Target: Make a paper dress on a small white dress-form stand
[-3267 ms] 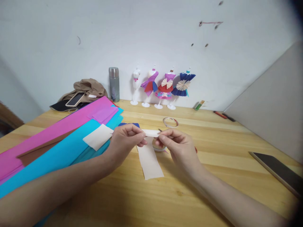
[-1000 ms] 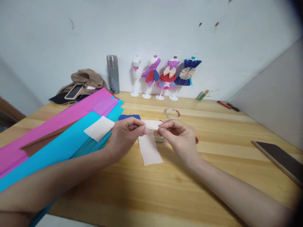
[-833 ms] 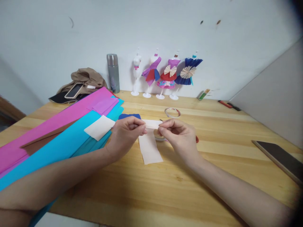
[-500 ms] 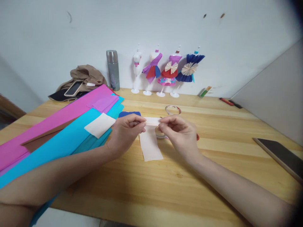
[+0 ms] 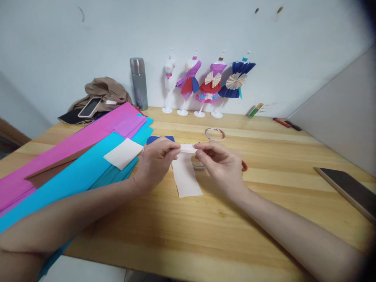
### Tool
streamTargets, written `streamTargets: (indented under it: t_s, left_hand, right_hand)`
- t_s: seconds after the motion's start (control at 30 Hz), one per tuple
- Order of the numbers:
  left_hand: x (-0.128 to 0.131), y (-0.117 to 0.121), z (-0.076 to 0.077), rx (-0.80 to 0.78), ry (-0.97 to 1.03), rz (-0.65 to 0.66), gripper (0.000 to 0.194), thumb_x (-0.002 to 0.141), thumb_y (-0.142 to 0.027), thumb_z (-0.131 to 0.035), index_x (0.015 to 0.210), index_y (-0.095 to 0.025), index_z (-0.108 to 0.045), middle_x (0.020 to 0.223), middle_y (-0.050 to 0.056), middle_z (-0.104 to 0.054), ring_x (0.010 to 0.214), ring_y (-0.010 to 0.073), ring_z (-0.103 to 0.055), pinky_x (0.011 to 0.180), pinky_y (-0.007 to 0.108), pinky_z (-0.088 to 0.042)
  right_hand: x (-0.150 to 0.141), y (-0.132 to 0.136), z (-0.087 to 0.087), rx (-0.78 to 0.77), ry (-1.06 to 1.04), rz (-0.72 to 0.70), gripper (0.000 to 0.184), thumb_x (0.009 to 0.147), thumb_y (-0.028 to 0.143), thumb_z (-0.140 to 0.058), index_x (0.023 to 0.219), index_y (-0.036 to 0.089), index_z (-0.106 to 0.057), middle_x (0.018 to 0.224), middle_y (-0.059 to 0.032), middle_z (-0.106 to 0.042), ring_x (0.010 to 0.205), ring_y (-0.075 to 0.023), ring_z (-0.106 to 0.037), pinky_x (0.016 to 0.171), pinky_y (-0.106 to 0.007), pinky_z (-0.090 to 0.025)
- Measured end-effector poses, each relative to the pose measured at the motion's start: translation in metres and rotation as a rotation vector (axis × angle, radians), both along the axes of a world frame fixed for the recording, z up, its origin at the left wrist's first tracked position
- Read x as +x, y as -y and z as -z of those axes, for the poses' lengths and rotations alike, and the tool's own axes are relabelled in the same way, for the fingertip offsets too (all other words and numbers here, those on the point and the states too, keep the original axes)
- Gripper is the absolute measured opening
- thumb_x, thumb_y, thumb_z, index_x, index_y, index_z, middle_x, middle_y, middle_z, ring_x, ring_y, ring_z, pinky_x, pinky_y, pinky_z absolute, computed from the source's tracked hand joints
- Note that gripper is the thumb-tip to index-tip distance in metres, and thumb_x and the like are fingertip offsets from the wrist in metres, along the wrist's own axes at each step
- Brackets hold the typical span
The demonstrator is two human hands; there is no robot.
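A cream paper strip (image 5: 187, 178) hangs from between my hands, its upper edge folded over and its lower end loose near the tabletop. My left hand (image 5: 155, 162) pinches the folded edge at its left end, thumb against fingers. At the right end, my right hand (image 5: 221, 164) pinches the same fold. A roll of tape (image 5: 198, 167) lies behind the strip, partly covered by it and my right hand. Red handle-like parts (image 5: 244, 166) peek out beside my right hand; the rest is hidden. Blue paper (image 5: 161, 139) lies just beyond my left hand.
Pink paper (image 5: 88, 135) and turquoise paper (image 5: 85, 184) are stacked at left, a cream piece (image 5: 123, 153) on top. Several small dress forms (image 5: 208, 84) and a flask (image 5: 139, 84) line the wall. A tape ring (image 5: 215, 134) and tablet (image 5: 346, 192) lie right.
The view has tipped downward, so things sit higher in the picture. Both hands keep hold of the strip; the fold between them shows flattened open about half a second ago and narrower now.
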State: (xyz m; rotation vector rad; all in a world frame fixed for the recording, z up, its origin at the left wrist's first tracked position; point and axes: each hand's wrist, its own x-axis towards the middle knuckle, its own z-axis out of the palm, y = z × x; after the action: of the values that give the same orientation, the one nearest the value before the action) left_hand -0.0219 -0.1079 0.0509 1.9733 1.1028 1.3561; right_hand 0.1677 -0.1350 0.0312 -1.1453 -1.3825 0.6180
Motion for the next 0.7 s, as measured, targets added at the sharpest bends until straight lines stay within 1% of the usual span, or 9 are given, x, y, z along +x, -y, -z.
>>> streamTargets:
  t_s: [0.1, 0.2, 0.3, 0.37, 0.47, 0.57, 0.7]
  left_hand:
    - [0.0, 0.001, 0.0, 0.009, -0.03, -0.005, 0.015, 0.085, -0.019, -0.065, 0.074, -0.023, -0.074, 0.074, 0.0, -0.072, 0.073, 0.0161, -0.065, 0.072, 0.027, -0.05]
    - [0.0, 0.002, 0.001, 0.003, -0.049, -0.014, 0.013, 0.086, -0.02, -0.066, 0.075, -0.022, -0.072, 0.078, 0.001, -0.074, 0.073, 0.0155, -0.064, 0.072, 0.027, -0.05]
    - [0.0, 0.002, 0.003, -0.04, -0.052, -0.027, 0.012, 0.085, -0.021, -0.065, 0.074, -0.021, -0.07, 0.073, 0.0, -0.072, 0.069, 0.0147, -0.064, 0.067, 0.026, -0.048]
    - [0.001, 0.002, 0.003, -0.115, -0.031, -0.015, 0.011, 0.086, -0.023, -0.065, 0.075, -0.021, -0.068, 0.067, -0.001, -0.069, 0.063, 0.0138, -0.063, 0.061, 0.025, -0.048]
    - [0.003, 0.002, 0.004, -0.263, 0.071, 0.043, 0.01, 0.085, -0.026, -0.066, 0.077, -0.02, -0.066, 0.059, -0.003, -0.066, 0.055, 0.013, -0.063, 0.055, 0.024, -0.049]
    - [0.005, 0.003, 0.003, -0.385, 0.212, 0.096, 0.011, 0.082, -0.029, -0.071, 0.079, -0.019, -0.067, 0.059, -0.001, -0.069, 0.055, 0.0143, -0.067, 0.056, 0.025, -0.054]
    - [0.005, 0.003, 0.0, -0.42, 0.326, 0.12, 0.013, 0.078, -0.03, -0.075, 0.077, -0.018, -0.07, 0.063, 0.002, -0.074, 0.06, 0.016, -0.072, 0.063, 0.028, -0.06]
  right_hand:
    - [0.002, -0.001, 0.004, -0.007, 0.022, -0.019, 0.013, 0.085, 0.033, -0.071, 0.091, 0.024, -0.078, 0.082, -0.0022, -0.074, 0.074, -0.0179, -0.068, 0.071, -0.034, -0.053]
    - [0.003, -0.001, 0.005, -0.037, 0.034, -0.011, 0.012, 0.084, 0.035, -0.072, 0.088, 0.023, -0.075, 0.08, -0.0024, -0.074, 0.074, -0.0189, -0.068, 0.071, -0.034, -0.053]
    - [0.002, -0.001, 0.004, -0.067, 0.02, 0.003, 0.013, 0.082, 0.035, -0.073, 0.084, 0.023, -0.072, 0.078, -0.0025, -0.073, 0.072, -0.0192, -0.068, 0.069, -0.034, -0.052]
    - [0.0, -0.001, 0.002, -0.08, 0.003, 0.002, 0.013, 0.08, 0.035, -0.073, 0.082, 0.022, -0.071, 0.078, -0.0028, -0.072, 0.073, -0.0196, -0.068, 0.07, -0.034, -0.053]
    - [-0.001, -0.001, -0.002, -0.091, -0.033, -0.011, 0.012, 0.076, 0.034, -0.074, 0.077, 0.023, -0.07, 0.077, -0.0027, -0.072, 0.073, -0.0202, -0.067, 0.07, -0.036, -0.053]
    - [-0.003, -0.001, -0.006, -0.099, -0.09, -0.017, 0.013, 0.073, 0.035, -0.076, 0.074, 0.025, -0.069, 0.075, -0.0024, -0.071, 0.07, -0.0199, -0.066, 0.07, -0.037, -0.054]
    - [-0.003, 0.0, -0.01, -0.121, -0.151, -0.015, 0.015, 0.068, 0.036, -0.078, 0.07, 0.024, -0.069, 0.073, -0.0022, -0.072, 0.068, -0.0195, -0.065, 0.068, -0.036, -0.054]
